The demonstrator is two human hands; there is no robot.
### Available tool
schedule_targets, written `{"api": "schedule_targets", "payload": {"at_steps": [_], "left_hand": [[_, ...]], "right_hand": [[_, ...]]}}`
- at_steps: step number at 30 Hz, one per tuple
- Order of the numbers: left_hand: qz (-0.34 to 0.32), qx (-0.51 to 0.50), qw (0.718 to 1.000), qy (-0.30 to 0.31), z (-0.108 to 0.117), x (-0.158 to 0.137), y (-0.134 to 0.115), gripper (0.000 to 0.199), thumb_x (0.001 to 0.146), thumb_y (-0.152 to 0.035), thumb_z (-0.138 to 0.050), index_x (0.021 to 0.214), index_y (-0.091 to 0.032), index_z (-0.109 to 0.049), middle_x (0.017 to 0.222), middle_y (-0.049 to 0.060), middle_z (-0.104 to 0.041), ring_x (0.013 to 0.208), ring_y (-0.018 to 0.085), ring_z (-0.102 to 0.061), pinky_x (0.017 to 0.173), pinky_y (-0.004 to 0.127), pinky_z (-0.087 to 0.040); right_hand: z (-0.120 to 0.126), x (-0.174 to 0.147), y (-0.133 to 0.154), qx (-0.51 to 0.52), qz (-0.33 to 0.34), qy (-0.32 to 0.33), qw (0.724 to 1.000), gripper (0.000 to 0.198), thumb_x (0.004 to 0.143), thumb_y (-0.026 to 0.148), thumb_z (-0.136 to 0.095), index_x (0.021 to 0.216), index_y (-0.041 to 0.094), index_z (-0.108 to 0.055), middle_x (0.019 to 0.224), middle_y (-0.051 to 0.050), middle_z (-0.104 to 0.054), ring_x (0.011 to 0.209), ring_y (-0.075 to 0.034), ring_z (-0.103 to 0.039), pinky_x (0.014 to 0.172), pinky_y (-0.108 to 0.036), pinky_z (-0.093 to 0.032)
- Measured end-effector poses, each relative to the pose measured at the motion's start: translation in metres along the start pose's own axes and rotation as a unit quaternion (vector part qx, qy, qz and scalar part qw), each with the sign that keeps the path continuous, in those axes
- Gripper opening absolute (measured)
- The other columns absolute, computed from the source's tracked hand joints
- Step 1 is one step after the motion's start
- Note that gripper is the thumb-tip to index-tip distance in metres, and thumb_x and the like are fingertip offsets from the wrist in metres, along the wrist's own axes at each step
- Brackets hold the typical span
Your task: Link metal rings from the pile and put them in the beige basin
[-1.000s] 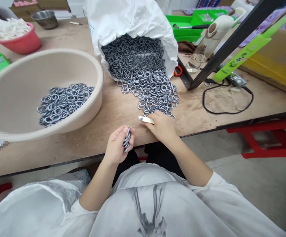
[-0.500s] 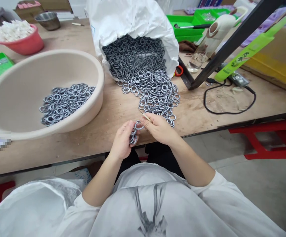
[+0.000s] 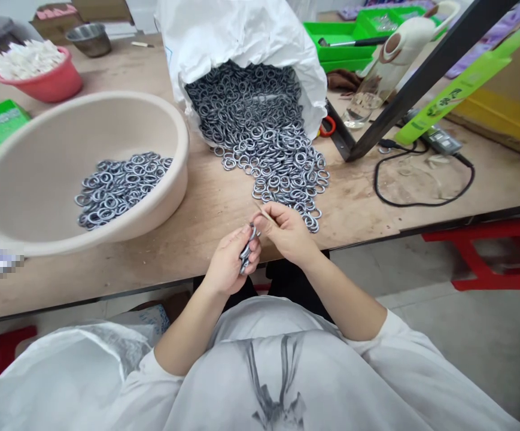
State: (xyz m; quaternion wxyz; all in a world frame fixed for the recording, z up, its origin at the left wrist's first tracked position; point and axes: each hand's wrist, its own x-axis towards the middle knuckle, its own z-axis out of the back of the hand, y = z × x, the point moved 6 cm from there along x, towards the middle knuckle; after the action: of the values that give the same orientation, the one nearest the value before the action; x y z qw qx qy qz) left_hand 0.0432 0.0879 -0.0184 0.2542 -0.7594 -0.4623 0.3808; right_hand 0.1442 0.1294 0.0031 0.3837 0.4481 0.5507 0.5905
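Observation:
My left hand [image 3: 230,260] is closed around several dark grey rings [image 3: 246,254], held just in front of the table edge. Pinched in my right hand [image 3: 289,232] is a thin, pale pointed stick [image 3: 266,214]. Its tip points up and left, and the fingers of both hands nearly meet at the uppermost ring. Just beyond my right hand, a heap of the same rings [image 3: 286,161] spills out of a white sack [image 3: 246,36] lying on its side. To the left, a large beige basin [image 3: 84,239] holds a smaller pile of rings.
On the right stand a black metal bar [image 3: 403,108], a clear bottle [image 3: 371,90] and a cable [image 3: 376,185]. Behind them are green trays [image 3: 340,60]. A red bowl of white pieces [image 3: 53,84] and a metal bowl [image 3: 90,42] sit at the back left.
My left hand has turned and shifted slightly right, so the rings in it now show edge-on. My right hand stays nearly in place with the stick.

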Motion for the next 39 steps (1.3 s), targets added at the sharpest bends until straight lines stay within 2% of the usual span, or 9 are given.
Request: {"api": "schedule_targets", "payload": {"at_steps": [6,11,14,19,23,27,30,34,39], "left_hand": [[0.020,-0.053,0.998,-0.005,0.003,-0.002,0.001,0.046,0.080,-0.050,-0.074,0.066,-0.016,-0.045,0.050,-0.006,-0.044,0.035,0.001,-0.031,0.032,0.011,-0.021],[0.019,-0.061,0.998,-0.008,0.003,-0.001,0.000,0.046,0.078,-0.049,-0.076,0.065,-0.016,-0.046,0.049,-0.006,-0.044,0.035,0.001,-0.030,0.032,0.011,-0.022],[0.019,-0.049,0.999,0.001,0.002,-0.004,0.000,0.047,0.077,-0.048,-0.077,0.064,-0.016,-0.045,0.049,-0.006,-0.042,0.035,0.001,-0.030,0.032,0.011,-0.021],[0.030,-0.019,0.999,0.033,0.004,-0.014,0.000,0.043,0.080,-0.044,-0.074,0.063,-0.015,-0.047,0.050,-0.005,-0.044,0.035,0.001,-0.032,0.033,0.013,-0.023],[-0.018,-0.047,0.997,-0.056,0.027,-0.013,-0.016,0.032,0.077,-0.039,-0.076,0.071,-0.015,-0.056,0.051,-0.006,-0.046,0.034,0.002,-0.035,0.032,0.013,-0.023],[-0.068,-0.045,0.993,-0.086,0.042,-0.011,-0.029,0.028,0.077,-0.028,-0.073,0.101,-0.015,-0.067,0.056,-0.006,-0.052,0.035,0.004,-0.038,0.032,0.013,-0.025],[-0.065,-0.051,0.991,-0.103,0.046,-0.010,-0.026,0.024,0.076,-0.029,-0.074,0.093,-0.015,-0.065,0.062,-0.004,-0.056,0.038,0.004,-0.042,0.032,0.013,-0.026],[-0.055,-0.047,0.993,-0.090,0.038,-0.007,-0.015,0.032,0.075,-0.040,-0.078,0.079,-0.015,-0.058,0.069,-0.003,-0.058,0.041,0.002,-0.043,0.033,0.013,-0.026],[0.063,-0.026,0.997,0.034,0.012,-0.004,0.007,0.048,0.074,-0.057,-0.077,0.080,-0.013,-0.058,0.067,-0.002,-0.057,0.037,0.001,-0.039,0.033,0.012,-0.024]], "right_hand": [[0.001,-0.019,0.016,-0.264,0.146,0.001,0.953,0.051,0.097,0.062,-0.044,0.079,0.018,-0.064,0.073,-0.003,-0.062,0.070,-0.014,-0.055,0.066,-0.028,-0.038],[-0.005,-0.027,0.021,-0.338,0.192,-0.017,0.921,0.051,0.098,0.058,-0.043,0.070,0.019,-0.058,0.065,0.000,-0.055,0.061,-0.012,-0.049,0.060,-0.026,-0.033],[0.002,-0.021,0.014,-0.350,0.165,-0.034,0.921,0.053,0.097,0.061,-0.042,0.068,0.019,-0.056,0.062,0.001,-0.052,0.059,-0.012,-0.047,0.059,-0.026,-0.032],[0.035,-0.003,-0.006,-0.428,0.002,-0.114,0.896,0.044,0.098,0.055,-0.046,0.077,0.020,-0.063,0.066,0.000,-0.059,0.062,-0.015,-0.052,0.059,-0.027,-0.030],[0.018,-0.001,-0.012,-0.540,0.001,-0.019,0.841,0.037,0.086,0.054,-0.067,0.108,0.025,-0.071,0.099,-0.004,-0.069,0.082,-0.020,-0.063,0.062,-0.028,-0.032],[0.003,-0.001,-0.015,-0.586,-0.007,0.006,0.810,0.031,0.088,0.050,-0.067,0.105,0.024,-0.073,0.102,-0.006,-0.068,0.086,-0.022,-0.064,0.061,-0.030,-0.033],[0.007,0.003,-0.014,-0.522,-0.012,-0.023,0.852,0.021,0.088,0.038,-0.069,0.098,0.020,-0.073,0.099,-0.007,-0.070,0.086,-0.022,-0.064,0.064,-0.030,-0.035],[0.012,0.006,-0.015,-0.190,-0.018,-0.034,0.981,0.021,0.083,0.039,-0.073,0.085,0.019,-0.070,0.076,-0.001,-0.068,0.070,-0.015,-0.059,0.063,-0.027,-0.040],[-0.001,0.000,-0.016,0.114,-0.021,-0.001,0.993,0.037,0.073,0.052,-0.079,0.081,0.020,-0.064,0.064,0.004,-0.062,0.050,-0.008,-0.050,0.049,-0.023,-0.041]]}}
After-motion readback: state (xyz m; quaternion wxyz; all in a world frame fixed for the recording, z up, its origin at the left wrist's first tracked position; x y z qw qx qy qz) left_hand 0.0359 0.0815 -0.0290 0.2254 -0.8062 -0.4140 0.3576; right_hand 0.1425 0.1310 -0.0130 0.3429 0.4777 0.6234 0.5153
